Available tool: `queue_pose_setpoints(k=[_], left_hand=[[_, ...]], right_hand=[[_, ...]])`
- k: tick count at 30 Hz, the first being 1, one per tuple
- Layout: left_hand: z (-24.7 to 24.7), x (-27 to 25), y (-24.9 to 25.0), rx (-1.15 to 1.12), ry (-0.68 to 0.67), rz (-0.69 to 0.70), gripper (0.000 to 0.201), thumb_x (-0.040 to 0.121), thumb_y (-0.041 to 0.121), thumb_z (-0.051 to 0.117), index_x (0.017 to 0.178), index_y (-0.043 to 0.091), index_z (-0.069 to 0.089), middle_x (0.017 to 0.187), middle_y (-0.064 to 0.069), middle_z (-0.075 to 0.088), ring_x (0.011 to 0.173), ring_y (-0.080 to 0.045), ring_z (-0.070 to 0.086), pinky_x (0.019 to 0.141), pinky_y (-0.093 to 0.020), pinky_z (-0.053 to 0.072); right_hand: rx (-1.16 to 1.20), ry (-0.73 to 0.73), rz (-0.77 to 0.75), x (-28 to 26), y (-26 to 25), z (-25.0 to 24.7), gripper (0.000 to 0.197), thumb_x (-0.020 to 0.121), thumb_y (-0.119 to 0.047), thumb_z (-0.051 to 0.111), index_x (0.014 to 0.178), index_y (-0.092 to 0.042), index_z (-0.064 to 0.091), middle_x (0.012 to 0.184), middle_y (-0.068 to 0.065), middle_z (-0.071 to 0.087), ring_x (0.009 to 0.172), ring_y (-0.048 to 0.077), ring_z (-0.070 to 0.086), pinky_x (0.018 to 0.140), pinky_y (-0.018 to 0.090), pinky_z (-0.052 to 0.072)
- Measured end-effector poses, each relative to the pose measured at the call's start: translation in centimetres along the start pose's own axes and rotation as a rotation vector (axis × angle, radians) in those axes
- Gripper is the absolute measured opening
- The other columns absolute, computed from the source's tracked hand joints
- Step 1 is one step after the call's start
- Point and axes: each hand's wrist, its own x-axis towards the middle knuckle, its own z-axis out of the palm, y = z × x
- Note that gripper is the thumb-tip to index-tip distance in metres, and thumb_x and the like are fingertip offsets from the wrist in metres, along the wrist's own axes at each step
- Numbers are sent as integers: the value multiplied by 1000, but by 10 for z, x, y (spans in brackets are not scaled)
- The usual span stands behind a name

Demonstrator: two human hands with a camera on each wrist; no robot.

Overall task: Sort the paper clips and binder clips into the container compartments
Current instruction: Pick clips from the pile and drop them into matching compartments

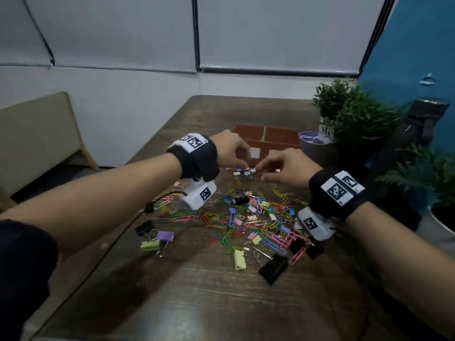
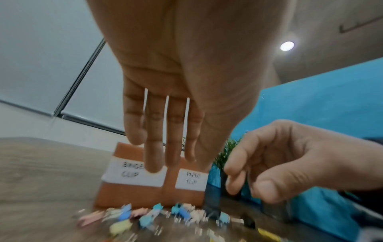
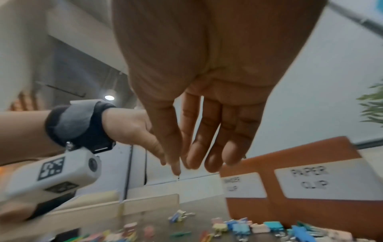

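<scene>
**Before the container, two hands over the small clips**

Just in front of the container (image 1: 285,143), against its near wall: a scatter of small binder clips (image 1: 248,171), pastel and boxy, with wire handles. Farther from the container, toward the viewer: a tangled heap of paper clips (image 1: 246,217), thin coated wire loops in many colours, with large binder clips (image 1: 273,268) at its fringe.

Left hand (image 1: 231,150) over the small clips, fingers straight and slightly apart, nothing visibly held. Right hand (image 1: 288,168) just beside it, thumb and forefinger drawn close; cannot tell whether clamped on a clip.

Likely trouble:
- Hands crowding the same spot and knocking clips aside.
- Linked wire loops dragging neighbours along.
- Mixing up the compartments, labelled BINDER CLIP (image 2: 134,173) and PAPER CLIP (image 2: 191,179), which sit side by side.

Container of smooth terracotta-coloured plastic, on a grained wooden table (image 1: 197,303).
</scene>
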Motion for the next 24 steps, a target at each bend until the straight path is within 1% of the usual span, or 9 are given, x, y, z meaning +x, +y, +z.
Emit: queue_pose_setpoints(k=[3, 5, 6, 9, 12, 17, 20, 21, 24], left_hand=[[6, -49, -14, 39, -156, -13, 16, 81, 34, 76, 97, 31, 73, 79, 16, 68, 67, 5, 59, 68, -14, 46], [13, -72, -25, 33, -224, -37, 13, 82, 28, 76, 94, 30, 72, 78, 14, 69, 58, 10, 56, 58, -7, 40], [16, -81, -30, 31, -235, -48, 14, 82, 24, 75, 95, 29, 73, 80, 13, 70, 58, 9, 57, 59, -9, 41], [25, -93, -48, 128, -177, -102, 23, 84, 15, 69, 102, 29, 73, 90, 12, 68, 76, -5, 60, 72, -23, 46], [24, -99, -68, 140, -134, -204, 24, 80, 14, 70, 99, 29, 73, 93, 9, 71, 89, -13, 66, 81, -31, 54], [28, -104, -75, 35, -227, -142, 35, 74, 32, 83, 108, 27, 72, 98, 12, 72, 79, -2, 62, 62, -9, 40], [39, -105, -73, 36, -197, -99, 37, 74, 34, 83, 108, 22, 73, 95, 9, 72, 76, -4, 61, 68, -18, 48], [41, -104, -73, 29, -183, -94, 35, 74, 34, 83, 106, 21, 74, 93, 8, 72, 74, -4, 60, 65, -17, 48], [43, -103, -72, 19, -162, -95, 23, 76, 29, 82, 95, 19, 74, 90, 6, 70, 65, 3, 53, 52, -7, 34]], right_hand=[[-17, -177, -26, -21, -24, 17, 24, 78, -22, 83, 101, -28, 76, 86, -11, 75, 82, -2, 69, 79, 19, 54], [-51, -269, -46, -32, -36, 27, 25, 79, -24, 82, 102, -30, 76, 85, -12, 75, 80, -1, 69, 76, 16, 54], [-67, -297, -53, -35, -40, 31, 25, 80, -24, 82, 103, -30, 75, 86, -13, 75, 82, 1, 70, 75, 16, 55], [-192, -316, -81, -36, -50, 41, 27, 82, -29, 79, 108, -29, 73, 93, -13, 72, 87, 2, 67, 73, 11, 49], [-261, -334, -55, -24, -55, 49, 30, 82, -31, 79, 111, -29, 73, 101, -10, 71, 94, 6, 65, 82, 23, 52], [-324, -399, 23, -11, -63, 57, 41, 77, -34, 83, 115, -30, 71, 96, -9, 68, 89, 8, 64, 81, 27, 54], [-330, -441, 48, -8, -64, 61, 45, 76, -30, 84, 118, -29, 70, 86, -10, 65, 83, 10, 63, 82, 32, 56], [-337, -451, 53, -7, -64, 63, 44, 76, -30, 84, 118, -29, 70, 85, -10, 64, 81, 10, 63, 82, 33, 56], [-342, -446, 60, -7, -64, 66, 37, 78, -28, 82, 114, -29, 71, 87, -8, 66, 82, 10, 63, 80, 30, 55]])
